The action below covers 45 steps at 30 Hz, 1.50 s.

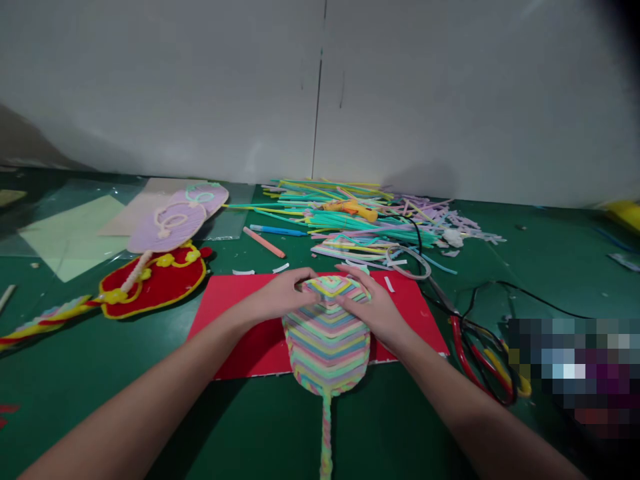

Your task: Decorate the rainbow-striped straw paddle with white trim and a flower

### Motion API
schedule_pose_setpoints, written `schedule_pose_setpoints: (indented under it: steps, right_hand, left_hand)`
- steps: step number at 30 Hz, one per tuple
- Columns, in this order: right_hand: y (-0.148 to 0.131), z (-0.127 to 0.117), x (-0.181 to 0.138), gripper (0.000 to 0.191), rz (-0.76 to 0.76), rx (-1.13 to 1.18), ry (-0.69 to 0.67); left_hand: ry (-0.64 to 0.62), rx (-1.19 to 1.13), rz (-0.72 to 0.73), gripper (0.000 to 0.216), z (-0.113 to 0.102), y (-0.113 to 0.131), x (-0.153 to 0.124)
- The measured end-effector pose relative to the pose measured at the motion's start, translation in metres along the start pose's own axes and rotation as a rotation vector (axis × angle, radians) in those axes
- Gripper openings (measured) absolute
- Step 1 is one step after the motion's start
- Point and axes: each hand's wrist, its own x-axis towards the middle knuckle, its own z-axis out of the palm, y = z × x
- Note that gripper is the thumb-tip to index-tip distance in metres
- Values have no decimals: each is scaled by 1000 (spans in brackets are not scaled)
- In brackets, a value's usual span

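Between my hands is a hand fan (327, 340) covered in pastel chevron stripes, its twisted handle (326, 440) pointing toward me. My left hand (283, 293) grips the fan's upper left edge, fingers partly hidden behind it. On the upper right edge my right hand (375, 308) is closed in the same way, the thumb lying on the striped face. Under the fan and both hands lies a sheet of red card (235, 333), with small white paper strips (390, 285) on and around it.
Purple fans (175, 217) and a red fan with yellow trim (160, 287) lie at left. Behind the card are a heap of pipe cleaners (300, 200), an orange glue gun (353, 210) and two pens (265, 241). Red-handled pliers (465, 353) and a black cable (540, 308) lie at right.
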Motion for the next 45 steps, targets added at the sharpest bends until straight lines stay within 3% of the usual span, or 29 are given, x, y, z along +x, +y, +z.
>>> schedule_pose_setpoints:
  steps: [6, 14, 23, 45]
  right_hand:
    - [-3, 3, -2, 55, 47, 85, 7]
    - [-3, 2, -1, 54, 21, 26, 29]
    - [-8, 3, -3, 57, 106, 201, -4]
    - [1, 0, 0, 56, 79, 167, -37]
  left_hand:
    - [-94, -63, 17, 29, -7, -2, 0]
    - [-54, -41, 9, 22, -2, -1, -1]
    - [-113, -45, 19, 32, -9, -3, -1]
    - [-102, -43, 22, 32, -9, -3, -1]
